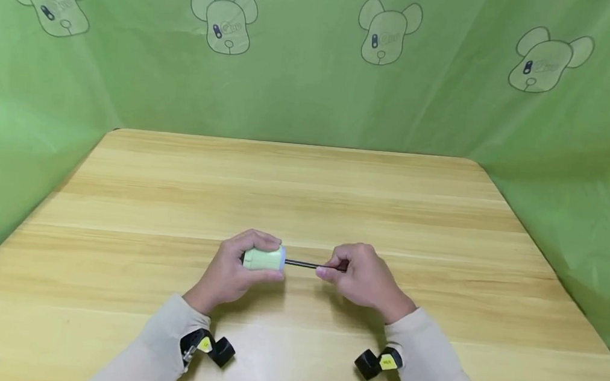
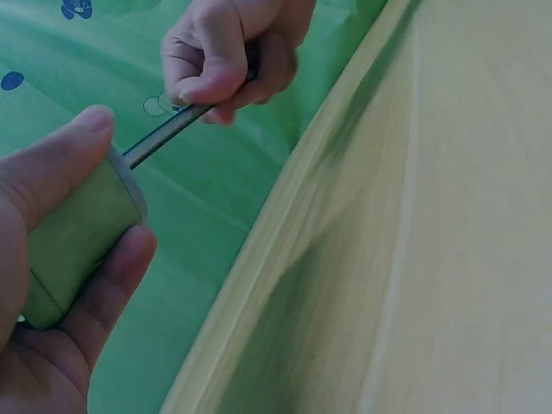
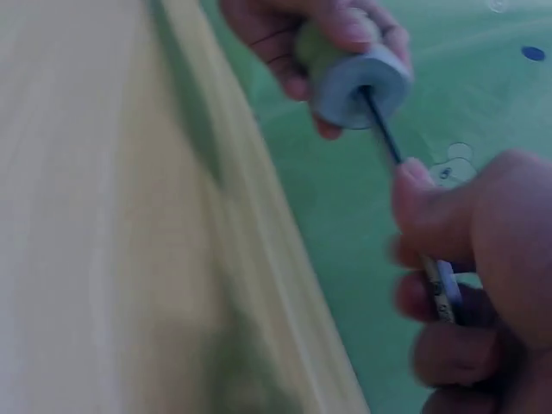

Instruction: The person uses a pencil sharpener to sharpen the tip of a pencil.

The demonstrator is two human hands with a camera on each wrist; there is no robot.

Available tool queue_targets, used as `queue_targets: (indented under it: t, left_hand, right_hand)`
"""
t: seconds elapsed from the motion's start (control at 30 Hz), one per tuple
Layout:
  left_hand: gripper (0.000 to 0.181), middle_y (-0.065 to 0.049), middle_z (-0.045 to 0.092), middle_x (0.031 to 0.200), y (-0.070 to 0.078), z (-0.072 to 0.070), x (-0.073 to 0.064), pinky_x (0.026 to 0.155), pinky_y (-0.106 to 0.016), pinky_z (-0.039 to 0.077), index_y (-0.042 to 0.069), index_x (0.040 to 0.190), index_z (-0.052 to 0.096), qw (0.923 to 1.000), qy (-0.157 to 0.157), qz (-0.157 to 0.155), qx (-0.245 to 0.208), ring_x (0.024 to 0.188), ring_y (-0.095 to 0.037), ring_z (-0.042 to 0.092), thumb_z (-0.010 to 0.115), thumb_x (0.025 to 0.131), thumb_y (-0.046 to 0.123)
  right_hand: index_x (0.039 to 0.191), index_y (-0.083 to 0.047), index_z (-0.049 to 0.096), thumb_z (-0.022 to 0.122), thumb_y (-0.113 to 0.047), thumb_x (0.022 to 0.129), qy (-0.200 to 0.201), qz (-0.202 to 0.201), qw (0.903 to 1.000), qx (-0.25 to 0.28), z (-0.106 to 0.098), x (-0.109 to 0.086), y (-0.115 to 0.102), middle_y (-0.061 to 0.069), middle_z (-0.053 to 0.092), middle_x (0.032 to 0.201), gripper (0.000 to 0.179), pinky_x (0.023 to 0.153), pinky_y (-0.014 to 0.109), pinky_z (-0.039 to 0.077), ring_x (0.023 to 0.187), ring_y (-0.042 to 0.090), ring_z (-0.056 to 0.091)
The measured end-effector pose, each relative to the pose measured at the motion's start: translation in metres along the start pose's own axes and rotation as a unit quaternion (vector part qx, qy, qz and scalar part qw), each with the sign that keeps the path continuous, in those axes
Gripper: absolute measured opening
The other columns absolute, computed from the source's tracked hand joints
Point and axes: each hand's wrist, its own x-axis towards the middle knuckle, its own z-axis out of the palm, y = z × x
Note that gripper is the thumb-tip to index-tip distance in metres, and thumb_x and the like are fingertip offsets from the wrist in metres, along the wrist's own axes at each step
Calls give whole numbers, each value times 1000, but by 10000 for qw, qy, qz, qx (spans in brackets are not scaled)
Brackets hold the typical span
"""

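Note:
My left hand [image 1: 228, 270] grips a small light-green pencil sharpener [image 1: 264, 259], thumb on one side and fingers on the other. Its pale blue-grey end face [image 3: 335, 102] points right, toward the other hand. A dark, slim pencil [image 1: 301, 264] has one end in the hole of that face, as the right wrist view shows. Thumb and fingers of my right hand [image 1: 367, 277] pinch the pencil a short way out from the sharpener. Its far end is partly hidden by the curled fingers. Both hands are raised above the table, casting shadows on it.
The wooden table [image 1: 304, 196] spreads under both hands. Green sheeting [image 1: 302, 99] with bear-head drawings hangs behind it and along both sides. A black wrist camera [image 1: 222, 351] sits at the left sleeve, another camera [image 1: 368, 364] at the right.

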Motion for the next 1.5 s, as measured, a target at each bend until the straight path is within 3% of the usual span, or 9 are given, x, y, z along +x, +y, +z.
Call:
queue_targets:
  t: [0.1,0.27,0.6,0.87,1.0,1.13,1.37,1.43,1.5]
  left_hand:
    - [40,-10,66,115,0,-1,0,71,-31,55,5,106,68,9997,94,155,160,97,-25,61,86,71,7]
    - [42,-8,65,117,1,2,1,66,-30,53,5,109,67,9993,345,0,145,89,-24,59,86,72,10]
    - [45,-8,63,119,4,5,4,61,-27,53,7,116,64,9933,386,-942,-546,81,-25,58,83,75,8]
    - [43,-11,62,121,9,6,2,61,-27,54,4,115,62,9929,321,-901,-704,81,-24,58,81,76,5]
    - [41,-12,62,120,9,6,3,60,-26,54,4,114,62,9939,333,-837,-642,79,-23,58,80,77,6]
    - [40,-12,63,119,8,5,3,60,-26,53,4,114,62,9940,340,-861,-590,78,-22,57,80,78,7]
    - [39,-10,63,119,7,3,1,62,-29,54,5,110,63,9959,303,-690,-495,83,-24,58,81,75,6]
    - [39,-10,63,120,6,4,0,64,-29,54,5,109,63,9974,247,-549,-398,85,-24,58,82,75,6]
    - [39,-10,62,119,5,4,0,65,-30,54,5,109,63,9987,170,-400,-283,86,-24,58,82,75,6]
  right_hand:
    - [73,-11,73,78,-15,83,24,-66,9998,-205,2,1,-1,-9,53,62,11,44,23,36,53,7,41]
    - [82,-9,76,85,-22,74,1365,-672,9795,-1317,11,2,0,0,62,76,18,54,30,45,63,15,53]
    - [78,-4,67,92,-9,59,2665,-1596,9427,-1214,20,0,2,6,61,77,31,64,41,49,70,24,60]
    - [74,-5,71,82,-12,74,2983,-2221,9192,-1295,21,5,3,6,61,71,12,56,37,46,62,23,58]
    - [72,-6,73,73,-25,86,3145,-2535,9045,-1366,20,10,6,4,63,70,23,45,31,40,54,17,57]
    - [72,-8,75,70,-26,88,3056,-2567,9057,-1428,20,12,6,1,60,69,25,41,27,37,48,13,52]
    - [70,-10,71,77,-21,74,2803,-2465,9140,-1591,19,10,3,-2,49,63,14,32,18,24,38,6,35]
    - [68,-10,69,77,-23,73,2496,-2192,9293,-1617,18,7,2,-3,48,61,15,32,17,22,38,3,31]
    - [66,-12,67,78,-22,74,2013,-1671,9538,-1478,17,5,-1,-5,48,60,16,33,17,24,42,2,32]
